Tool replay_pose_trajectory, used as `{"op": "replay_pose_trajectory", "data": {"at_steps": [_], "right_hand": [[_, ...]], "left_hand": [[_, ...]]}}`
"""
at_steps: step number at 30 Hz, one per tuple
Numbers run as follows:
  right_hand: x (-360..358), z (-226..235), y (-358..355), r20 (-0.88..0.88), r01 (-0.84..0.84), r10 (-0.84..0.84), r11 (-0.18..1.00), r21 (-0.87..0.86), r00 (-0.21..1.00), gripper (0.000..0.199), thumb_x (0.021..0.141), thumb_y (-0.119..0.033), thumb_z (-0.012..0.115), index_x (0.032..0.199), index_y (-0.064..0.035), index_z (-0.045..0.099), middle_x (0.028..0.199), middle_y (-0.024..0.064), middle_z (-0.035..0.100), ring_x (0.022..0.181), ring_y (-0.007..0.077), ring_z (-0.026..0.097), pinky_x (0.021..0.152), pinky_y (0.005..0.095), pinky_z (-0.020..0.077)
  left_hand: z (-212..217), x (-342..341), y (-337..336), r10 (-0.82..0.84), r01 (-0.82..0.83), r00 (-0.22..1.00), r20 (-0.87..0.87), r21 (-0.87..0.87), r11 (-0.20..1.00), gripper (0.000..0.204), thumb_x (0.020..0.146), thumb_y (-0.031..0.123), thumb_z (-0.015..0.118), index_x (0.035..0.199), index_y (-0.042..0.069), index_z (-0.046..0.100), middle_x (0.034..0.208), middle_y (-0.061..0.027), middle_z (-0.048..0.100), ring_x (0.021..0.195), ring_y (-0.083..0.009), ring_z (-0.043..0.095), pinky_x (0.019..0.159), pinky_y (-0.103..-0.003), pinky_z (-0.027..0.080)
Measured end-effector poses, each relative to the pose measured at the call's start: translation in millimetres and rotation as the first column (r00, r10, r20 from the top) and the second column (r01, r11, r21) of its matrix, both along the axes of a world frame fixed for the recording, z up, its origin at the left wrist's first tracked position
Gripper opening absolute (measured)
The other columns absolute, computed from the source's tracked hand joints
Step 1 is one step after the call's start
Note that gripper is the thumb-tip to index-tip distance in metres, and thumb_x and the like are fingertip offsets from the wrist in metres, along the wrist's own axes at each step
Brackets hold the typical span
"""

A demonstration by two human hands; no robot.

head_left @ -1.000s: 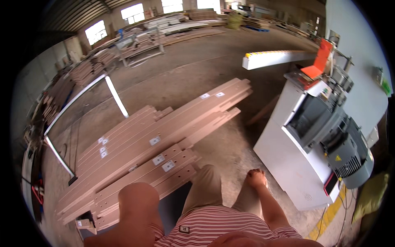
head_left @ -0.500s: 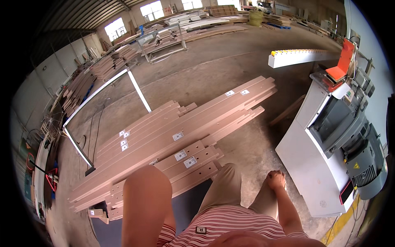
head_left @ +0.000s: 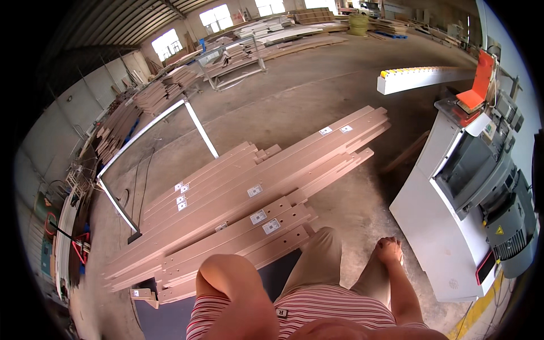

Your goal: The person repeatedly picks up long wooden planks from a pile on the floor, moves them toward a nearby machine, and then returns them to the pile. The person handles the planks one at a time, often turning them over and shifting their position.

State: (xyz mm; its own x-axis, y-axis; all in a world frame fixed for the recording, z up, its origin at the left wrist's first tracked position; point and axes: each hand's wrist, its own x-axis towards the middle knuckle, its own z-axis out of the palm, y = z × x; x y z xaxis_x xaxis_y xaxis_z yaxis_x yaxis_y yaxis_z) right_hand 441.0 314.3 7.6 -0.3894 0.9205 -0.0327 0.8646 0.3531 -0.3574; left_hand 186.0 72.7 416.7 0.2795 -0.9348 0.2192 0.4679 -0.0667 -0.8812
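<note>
My right hand rests on my right knee with its fingers curled in, and nothing shows in it. My left arm is raised and bent back toward me at the lower middle. Its hand is out of the picture. In front of my knees lie stacked long brown boards, set side by side at a slant. Several white labels are on them. The nearest boards have dark round holes along them and lie partly over a dark grey surface.
To my right stands a white machine cabinet with a grey motor and an orange bracket. Behind it runs a white roller conveyor. A white metal frame stands at the left, and more board stacks lie farther off.
My left arm has swung right and folded back toward me. The whole view has shifted slightly, so the boards and machine appear farther right. My right hand stays on the knee.
</note>
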Motion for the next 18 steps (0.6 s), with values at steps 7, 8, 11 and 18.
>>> {"op": "replay_pose_trajectory", "data": {"at_steps": [7, 8, 11, 18], "right_hand": [[10, -7, 6, 0.033, 0.022, -0.023, 1.0, 0.01, 0.999, 0.022, 0.081, -0.029, 0.062, 0.09, -0.0135, 0.074, 0.1, 0.0052, 0.071, 0.112, 0.0227, 0.057, 0.105, 0.0416, 0.0366], [5, -2, 6, 0.029, 0.014, -0.014, 1.0, 0.0, 0.999, 0.022, 0.082, -0.03, 0.062, 0.09, -0.0138, 0.074, 0.1, 0.0053, 0.07, 0.111, 0.0232, 0.057, 0.104, 0.0421, 0.0366], [-3, 3, 4, 0.044, -0.011, 0.011, 1.0, -0.019, 0.999, 0.023, 0.083, -0.031, 0.061, 0.092, -0.0137, 0.074, 0.103, 0.0043, 0.07, 0.113, 0.0229, 0.056, 0.105, 0.0417, 0.0359], [-4, -1, 9, 0.075, 0.017, -0.013, 0.998, -0.053, 0.997, 0.023, 0.084, -0.031, 0.06, 0.093, -0.0151, 0.074, 0.108, 0.0014, 0.07, 0.115, 0.0212, 0.055, 0.106, 0.0415, 0.036]], "left_hand": [[-27, -4, 26, -0.366, 0.456, 0.873, 0.323, -0.808, 0.373, 0.039, 0.1, 0.035, 0.047, 0.122, 0.004, 0.058, 0.123, -0.01, 0.06, 0.117, -0.0223, 0.054, 0.103, -0.048, 0.039], [-23, 0, 25, -0.415, 0.461, 0.853, 0.317, -0.83, 0.315, 0.04, 0.1, 0.035, 0.047, 0.122, 0.004, 0.058, 0.122, -0.0103, 0.06, 0.117, -0.0223, 0.054, 0.103, -0.047, 0.039], [-16, 11, 22, -0.552, 0.47, 0.774, 0.309, -0.866, 0.174, 0.041, 0.1, 0.036, 0.048, 0.123, 0.003, 0.057, 0.122, -0.0111, 0.059, 0.116, -0.0224, 0.054, 0.103, -0.045, 0.039], [-6, 23, 33, -0.708, 0.394, 0.624, 0.331, -0.916, -0.08, 0.045, 0.1, 0.038, 0.048, 0.125, 0.001, 0.055, 0.122, -0.0131, 0.057, 0.114, -0.0226, 0.055, 0.104, -0.042, 0.039]]}}
